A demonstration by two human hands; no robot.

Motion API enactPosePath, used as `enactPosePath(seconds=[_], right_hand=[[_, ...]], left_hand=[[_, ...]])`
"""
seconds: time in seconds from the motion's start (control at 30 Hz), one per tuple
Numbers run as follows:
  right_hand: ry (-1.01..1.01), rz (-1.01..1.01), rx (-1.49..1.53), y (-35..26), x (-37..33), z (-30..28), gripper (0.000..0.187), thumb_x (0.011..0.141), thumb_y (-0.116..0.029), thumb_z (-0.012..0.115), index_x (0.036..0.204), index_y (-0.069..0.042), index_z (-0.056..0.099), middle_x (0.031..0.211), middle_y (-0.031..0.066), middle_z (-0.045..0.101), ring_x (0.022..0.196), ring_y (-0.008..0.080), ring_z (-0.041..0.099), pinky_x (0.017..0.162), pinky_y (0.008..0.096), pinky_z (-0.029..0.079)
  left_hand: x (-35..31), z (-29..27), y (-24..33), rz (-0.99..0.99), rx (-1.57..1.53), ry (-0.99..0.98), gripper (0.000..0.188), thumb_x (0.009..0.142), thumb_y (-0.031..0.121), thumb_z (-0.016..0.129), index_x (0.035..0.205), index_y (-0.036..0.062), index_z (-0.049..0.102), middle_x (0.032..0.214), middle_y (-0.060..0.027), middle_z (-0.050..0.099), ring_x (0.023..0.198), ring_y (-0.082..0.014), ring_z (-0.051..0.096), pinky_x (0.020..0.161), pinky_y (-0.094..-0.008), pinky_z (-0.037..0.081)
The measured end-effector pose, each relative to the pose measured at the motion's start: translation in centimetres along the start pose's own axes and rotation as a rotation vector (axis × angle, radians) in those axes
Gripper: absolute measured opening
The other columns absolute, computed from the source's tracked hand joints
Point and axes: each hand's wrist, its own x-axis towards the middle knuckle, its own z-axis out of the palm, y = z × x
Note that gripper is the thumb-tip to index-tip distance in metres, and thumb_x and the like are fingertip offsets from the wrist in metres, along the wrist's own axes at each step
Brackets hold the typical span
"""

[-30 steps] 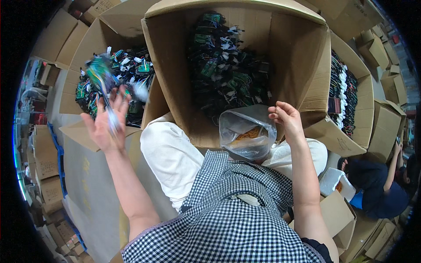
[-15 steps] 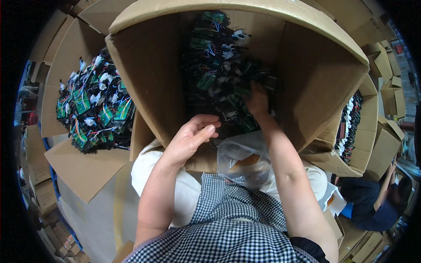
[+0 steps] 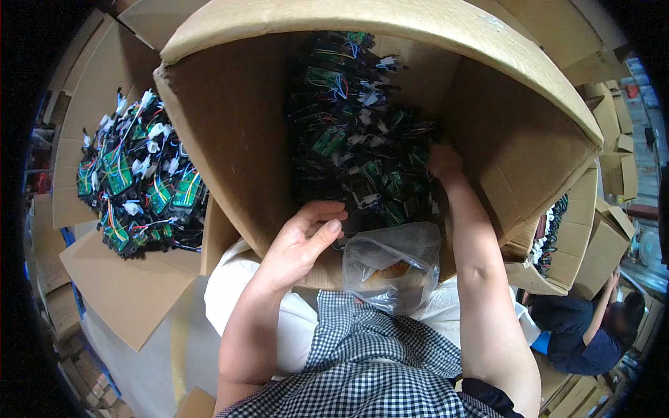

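Observation:
A large cardboard box [image 3: 230, 132] stands tipped toward me, holding a heap of green circuit boards with wires [image 3: 327, 141], black parts and white plugs. My right hand [image 3: 444, 161] reaches deep inside, at the right edge of the heap. Its fingers are lost in shadow among the boards, so any grip is hidden. At the box's near left edge, my left hand [image 3: 304, 240] hovers with fingers loosely bent and the thumb apart, holding nothing. A clear plastic bag [image 3: 394, 268] with something orange-brown in it lies between my forearms at the box's front.
On the left, an open carton [image 3: 73, 146] is heaped with more wired boards [image 3: 143, 181]. Another carton [image 3: 575, 237] with white and black parts stands at the right. Beyond it, a person in dark clothes [image 3: 585, 334] sits low. Several cartons surround us.
My right hand has shifted right and slightly nearer along the heap. The left hand has sunk a little, its pose nearly the same. The view has tilted slightly.

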Motion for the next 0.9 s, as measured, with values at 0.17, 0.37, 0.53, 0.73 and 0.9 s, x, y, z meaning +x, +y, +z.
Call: enactPosePath(seconds=[0.17,0.37,0.53,0.73,0.9], right_hand=[[0.192,-0.096,0.145,-2.0,-8.1,-2.5,0.026,0.080,-0.012,0.059,0.105,-0.007,0.062,0.112,0.0165,0.059,0.102,0.0352,0.056,0.084,0.0447,0.048],[0.825,-0.451,0.427,-2.7,-20.5,-8.5,0.017,0.078,-0.010,0.061,0.093,-0.003,0.058,0.105,0.0144,0.060,0.094,0.0318,0.057,0.079,0.0423,0.047],[0.837,-0.895,0.096,-3.1,-29.3,-15.2,0.016,0.070,-0.011,0.059,0.085,-0.006,0.057,0.101,0.0097,0.059,0.095,0.0239,0.058,0.082,0.0358,0.046],[0.858,-1.118,0.077,-4.4,-34.5,-16.9,0.018,0.067,-0.010,0.063,0.084,-0.006,0.058,0.110,0.0092,0.060,0.104,0.0258,0.056,0.088,0.0371,0.045],[0.696,-0.830,0.812,-1.4,-36.6,-14.3,0.019,0.075,0.004,0.063,0.093,-0.002,0.060,0.097,0.0086,0.064,0.090,0.0242,0.062,0.082,0.0341,0.050]], left_hand=[[-0.9,-0.2,-0.2,0.004,0.056,0.038,0.049,0.091,0.036,0.057,0.127,0.0026,0.049,0.118,-0.0109,0.058,0.097,-0.0171,0.058,0.084,-0.0281,0.044],[-0.8,0.6,-1.5,0.199,0.274,0.126,0.037,0.092,0.024,0.057,0.121,0.0012,0.053,0.116,-0.0114,0.059,0.097,-0.0176,0.058,0.088,-0.0317,0.044],[-2.9,2.0,0.5,0.852,0.588,0.172,0.038,0.093,0.030,0.052,0.122,0.0052,0.054,0.125,-0.0141,0.053,0.118,-0.0261,0.048,0.102,-0.0355,0.035],[-6.6,6.7,0.4,0.229,-0.063,-0.446,0.062,0.088,0.054,0.053,0.130,0.0090,0.047,0.124,-0.0068,0.053,0.115,-0.0142,0.049,0.097,-0.0314,0.042],[-8.8,5.4,-2.1,0.134,-0.645,-0.192,0.056,0.095,0.055,0.036,0.124,0.0093,0.049,0.107,-0.0098,0.064,0.089,-0.0171,0.064,0.081,-0.0332,0.051]])
